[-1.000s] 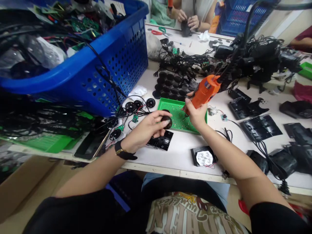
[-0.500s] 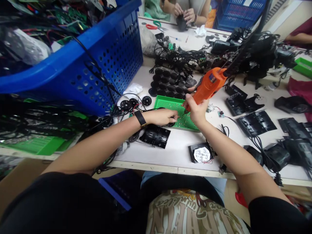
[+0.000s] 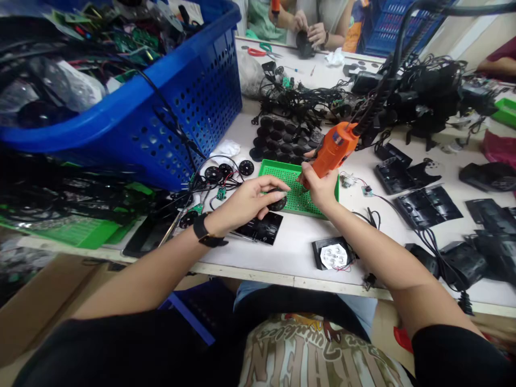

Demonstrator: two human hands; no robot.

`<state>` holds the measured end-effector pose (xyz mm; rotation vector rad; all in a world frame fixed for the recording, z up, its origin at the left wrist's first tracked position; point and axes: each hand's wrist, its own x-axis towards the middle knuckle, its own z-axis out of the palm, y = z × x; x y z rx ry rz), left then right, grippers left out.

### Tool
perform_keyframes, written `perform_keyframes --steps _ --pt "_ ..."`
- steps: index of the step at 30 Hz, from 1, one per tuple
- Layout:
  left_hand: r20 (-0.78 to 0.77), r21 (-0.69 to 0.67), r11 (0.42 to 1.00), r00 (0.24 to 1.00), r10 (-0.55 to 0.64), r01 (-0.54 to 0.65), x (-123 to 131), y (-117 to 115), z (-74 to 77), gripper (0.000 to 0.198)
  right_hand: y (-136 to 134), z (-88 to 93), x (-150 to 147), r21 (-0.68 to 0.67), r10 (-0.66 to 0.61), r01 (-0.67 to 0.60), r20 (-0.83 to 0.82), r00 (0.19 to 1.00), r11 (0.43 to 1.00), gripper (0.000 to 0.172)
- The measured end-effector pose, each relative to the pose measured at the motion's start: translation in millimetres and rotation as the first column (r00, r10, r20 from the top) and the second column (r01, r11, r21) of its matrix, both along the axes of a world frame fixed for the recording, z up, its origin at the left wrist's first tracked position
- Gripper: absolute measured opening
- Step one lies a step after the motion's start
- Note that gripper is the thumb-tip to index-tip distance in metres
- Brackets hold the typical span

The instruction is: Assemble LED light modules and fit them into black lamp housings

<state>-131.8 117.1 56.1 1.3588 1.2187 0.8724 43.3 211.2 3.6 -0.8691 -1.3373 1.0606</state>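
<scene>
Across a crowded workshop tabletop, a blue perforated plastic basket is sitting at the far left, heaped with circuit boards and cables, while a tangle of black wires is lying at the far side beside rows of round black rubber cups. Directly ahead of the person, a green perforated tray is lying on the tabletop, with a flat black plastic plate touching its near edge.

The left hand, with a black wristwatch on its wrist, is curving over a round black disc just above the tray. Its fingers are stretching across the disc, but I cannot tell whether that grip is clamped on it or only resting there.

The right hand is closing its grip around an orange electric screwdriver, angling the tool down over the tray, close beside the disc. A thick black cable is rising from the screwdriver's rear end.

Nearer the edge, a white LED board is sitting in a black square housing. At the far end, a co-worker's hands are holding a dark round object.
</scene>
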Motion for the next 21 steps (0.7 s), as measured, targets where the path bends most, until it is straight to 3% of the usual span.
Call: perform_keyframes --steps 7,11,14,17,19,21 --pt "0.270 -0.252 0.934 0.908 0.320 -0.254 8.0 -60.1 -23.1 0.043 2.5 -12.1 0.2 0.037 0.010 -0.008 -0.029 1.000 0.999 0.049" --pt "0.369 -0.366 0.904 0.857 0.360 -0.222 25.9 -85.5 -34.8 0.045 2.9 -17.3 -2.4 0.054 0.031 -0.029 -0.045 0.998 0.998 0.048" --pt "0.415 -0.379 0.917 0.864 0.286 -0.121 43.8 -97.2 -43.7 0.057 4.2 -14.0 -3.6 0.065 0.019 -0.020 0.016 1.000 0.998 0.050" --pt "0.315 -0.240 0.966 0.934 0.170 -0.095 60.5 -100.4 -53.0 0.052 1.7 5.1 7.7 0.108 -0.096 0.091 0.047 0.994 0.990 0.052" --pt "0.154 -0.021 0.993 0.981 0.119 -0.118 71.6 -98.8 -58.4 0.046 -6.6 25.6 25.9 0.166 -0.201 0.194 0.025 0.979 0.967 0.050" --pt "-0.023 0.223 0.971 0.996 0.090 -0.082 84.1 -95.4 -62.6 0.047 -22.4 47.2 49.8 0.163 -0.243 0.240 -0.005 0.970 0.957 0.046"
